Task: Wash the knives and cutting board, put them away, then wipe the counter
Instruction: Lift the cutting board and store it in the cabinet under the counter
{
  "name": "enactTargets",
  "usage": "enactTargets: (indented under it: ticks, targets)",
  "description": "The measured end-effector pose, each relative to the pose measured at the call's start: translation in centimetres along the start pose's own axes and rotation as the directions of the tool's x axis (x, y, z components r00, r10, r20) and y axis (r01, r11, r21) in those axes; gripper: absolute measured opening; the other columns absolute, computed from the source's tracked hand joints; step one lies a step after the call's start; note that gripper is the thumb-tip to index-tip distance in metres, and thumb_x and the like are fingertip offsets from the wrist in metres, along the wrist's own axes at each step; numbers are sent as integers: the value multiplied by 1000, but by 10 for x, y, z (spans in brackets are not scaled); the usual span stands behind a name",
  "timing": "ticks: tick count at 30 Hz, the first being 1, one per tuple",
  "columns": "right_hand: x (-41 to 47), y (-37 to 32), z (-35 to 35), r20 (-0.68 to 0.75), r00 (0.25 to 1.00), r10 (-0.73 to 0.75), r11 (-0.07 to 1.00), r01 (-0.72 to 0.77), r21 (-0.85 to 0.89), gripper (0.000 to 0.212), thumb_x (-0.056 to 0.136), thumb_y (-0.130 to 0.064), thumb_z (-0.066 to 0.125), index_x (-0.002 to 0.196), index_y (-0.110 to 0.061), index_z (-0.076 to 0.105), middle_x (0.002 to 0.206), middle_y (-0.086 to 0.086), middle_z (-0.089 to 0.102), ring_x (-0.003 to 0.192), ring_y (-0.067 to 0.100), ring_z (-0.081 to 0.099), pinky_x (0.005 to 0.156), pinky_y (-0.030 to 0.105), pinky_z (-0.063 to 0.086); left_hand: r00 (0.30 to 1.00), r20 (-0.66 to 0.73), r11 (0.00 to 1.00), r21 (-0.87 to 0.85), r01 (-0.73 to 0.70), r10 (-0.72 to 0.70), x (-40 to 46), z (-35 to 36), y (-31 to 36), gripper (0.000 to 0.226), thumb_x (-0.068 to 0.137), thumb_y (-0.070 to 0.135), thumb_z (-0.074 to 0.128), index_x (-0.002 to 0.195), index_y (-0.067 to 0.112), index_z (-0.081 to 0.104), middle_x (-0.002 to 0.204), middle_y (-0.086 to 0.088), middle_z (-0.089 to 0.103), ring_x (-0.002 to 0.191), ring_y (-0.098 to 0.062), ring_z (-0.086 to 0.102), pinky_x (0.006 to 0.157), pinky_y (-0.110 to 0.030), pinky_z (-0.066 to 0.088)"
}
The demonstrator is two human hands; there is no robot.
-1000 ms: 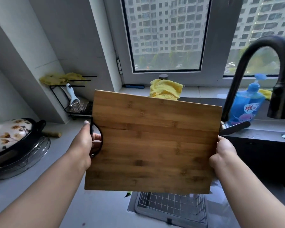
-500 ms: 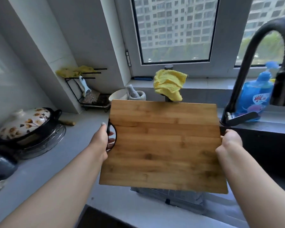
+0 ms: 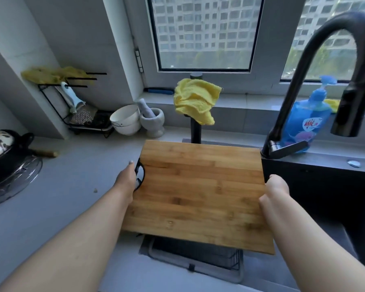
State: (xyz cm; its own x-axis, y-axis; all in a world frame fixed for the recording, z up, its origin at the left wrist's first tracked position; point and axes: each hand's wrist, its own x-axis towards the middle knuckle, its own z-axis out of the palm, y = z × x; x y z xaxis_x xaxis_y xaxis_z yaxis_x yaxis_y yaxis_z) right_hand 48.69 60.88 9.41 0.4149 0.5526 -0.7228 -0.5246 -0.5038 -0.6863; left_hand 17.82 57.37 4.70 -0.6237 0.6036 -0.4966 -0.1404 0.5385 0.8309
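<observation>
Left hand [image 3: 126,179] gripped the cutting board [image 3: 198,194] by its black handle; right hand [image 3: 277,186] clasped the opposite edge, above the counter [image 3: 72,186].

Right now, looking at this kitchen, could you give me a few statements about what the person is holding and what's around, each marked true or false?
1. Both hands hold the cutting board. True: left hand at its black handle, right hand at the opposite edge.
2. The board lies flat on the counter. False: it is held in the air above the drain basket.
3. A yellow cloth hangs on a black post. True.
4. The soap bottle is red. False: it is blue.
5. Water runs from the faucet. False: none shows.
</observation>
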Motion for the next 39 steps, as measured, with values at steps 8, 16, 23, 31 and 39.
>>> enactTargets:
  ticks: [8, 16, 23, 31, 39]
  targets:
    - [36, 7, 4, 12, 1000, -4, 971, 6, -239, 32, 100, -13, 35, 67, -14, 31, 63, 1, 24, 49, 14, 21, 30, 20, 24, 1000, 0, 985, 170, 23, -24, 25, 17, -14, 79, 87, 71, 26, 147, 22, 34, 154, -5, 31, 140, -29, 29, 115, -47, 25]
    - [51, 23, 4, 122, 969, -215, 818, 247, -519, 49, 88, -43, 47, 122, -10, 57, 120, 12, 59, 112, 31, 56, 96, 40, 49, 992, -114, 874, 486, 16, 45, 11, 28, -6, 74, 93, 63, 22, 141, 9, 42, 142, -17, 44, 132, -35, 36, 109, -44, 30]
    - [5, 46, 24, 525, 721, -452, 423, 691, -586, 23, 76, -3, 54, 65, -16, 40, 62, 0, 46, 56, 17, 43, 50, 25, 33, 847, 60, 647, 617, -447, 528, -65, 45, 2, 10, 80, 12, 56, 87, 17, 51, 88, 0, 58, 75, -17, 52, 58, -27, 40]
    - [-53, 110, 25, 805, 578, -134, 294, 799, -525, 67, 82, -19, 69, 142, -26, 40, 147, 3, 40, 127, 22, 46, 95, 32, 41, 833, 401, 621, 557, -552, 381, -121, -14, -50, 77, 83, 37, 63, 149, 35, 24, 159, 8, 14, 147, -16, 8, 118, -39, 18]
    - [-138, 227, -19, 850, 521, 80, 520, 705, -481, 18, 91, -24, 59, 107, -17, 63, 101, 2, 64, 89, 15, 60, 80, 31, 47, 926, -31, 787, 539, -302, 377, -184, -148, -176, 44, 87, 24, 60, 131, 22, 51, 136, 3, 49, 126, -12, 46, 102, -25, 37]
